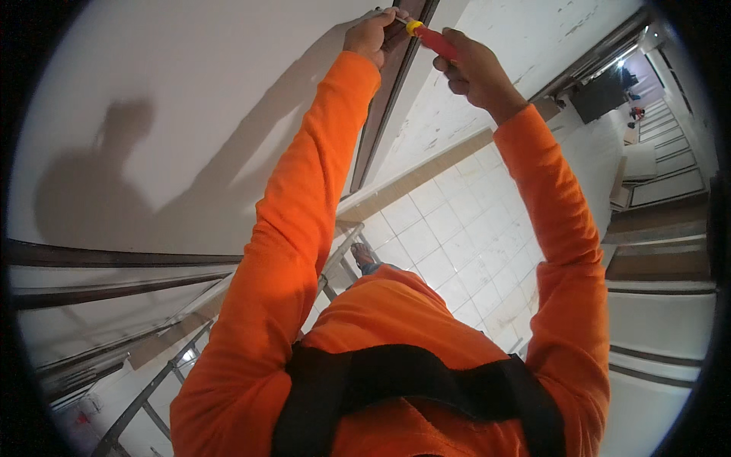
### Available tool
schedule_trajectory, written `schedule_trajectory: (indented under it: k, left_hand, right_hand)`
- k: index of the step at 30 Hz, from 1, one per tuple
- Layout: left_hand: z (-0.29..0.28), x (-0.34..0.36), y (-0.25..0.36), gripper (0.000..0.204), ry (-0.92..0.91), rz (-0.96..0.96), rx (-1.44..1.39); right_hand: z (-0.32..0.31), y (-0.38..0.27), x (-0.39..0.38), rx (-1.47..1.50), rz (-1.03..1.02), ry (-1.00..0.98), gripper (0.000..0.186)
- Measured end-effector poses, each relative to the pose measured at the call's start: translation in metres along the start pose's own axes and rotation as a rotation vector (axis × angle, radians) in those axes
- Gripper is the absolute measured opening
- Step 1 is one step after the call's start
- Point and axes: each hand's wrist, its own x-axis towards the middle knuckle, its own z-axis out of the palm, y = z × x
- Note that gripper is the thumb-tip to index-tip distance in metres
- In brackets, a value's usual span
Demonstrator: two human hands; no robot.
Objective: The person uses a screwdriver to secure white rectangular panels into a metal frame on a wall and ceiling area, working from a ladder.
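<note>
In the head view, both arms in bright orange sleeves reach up and away from the body toward a dark metal frame strip (388,91) that runs along the white wall (190,99).

The left hand (371,36) is curled into a loose fist right against the strip, its fingers closed together, apparently pinching something small at the tip of the tool; what it pinches is too small to tell.

The right hand (474,68) sits just beside it, a little lower, with its fingers clamped around the red handle of a screwdriver (432,38). The screwdriver has a yellow collar near its front and points toward the left hand, so its tip meets the frame strip between the two hands.

A shadow of the person's head and raised arm falls on the wall to the left.

Far below the arms lies a floor of pale square tiles (457,244), with a foot visible on a metal ladder (335,266) beneath the body. A black strap crosses the orange shirt at the lower edge. At the right, white steps (662,175) rise.
</note>
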Motion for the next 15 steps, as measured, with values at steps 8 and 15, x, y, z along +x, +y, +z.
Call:
schedule_trajectory:
  k: [8, 15]
  left_hand:
    - [0.018, -0.008, 0.003, 0.014, 0.198, 0.003, 0.041]
    - [0.004, -0.008, -0.002, 0.019, 0.023, -0.018, -0.008]
  right_hand:
    - [-0.003, 0.015, -0.005, -1.715, -0.978, 0.373, 0.04]
    - [0.003, 0.011, -0.001, -1.341, -0.938, 0.353, 0.026]
